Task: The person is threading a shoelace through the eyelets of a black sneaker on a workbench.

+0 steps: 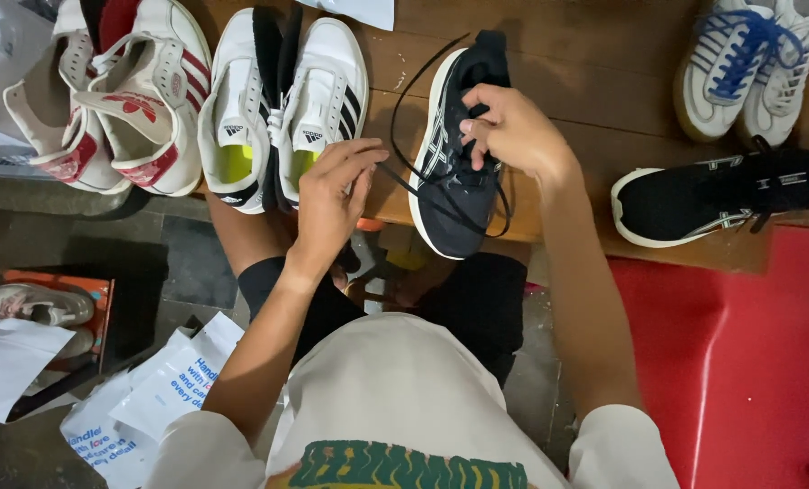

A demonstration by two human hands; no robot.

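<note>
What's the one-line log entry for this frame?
left hand: pinching black lace | right hand: on black sneaker at eyelets | sneaker: on wooden bench | neighbours: white pair left, black shoe right

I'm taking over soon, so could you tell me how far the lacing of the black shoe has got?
Partway, it seems: the black shoe has loose lace trailing. The right hand grips its tongue area; the left hand pulls lace. Nothing is tied yet.
</note>
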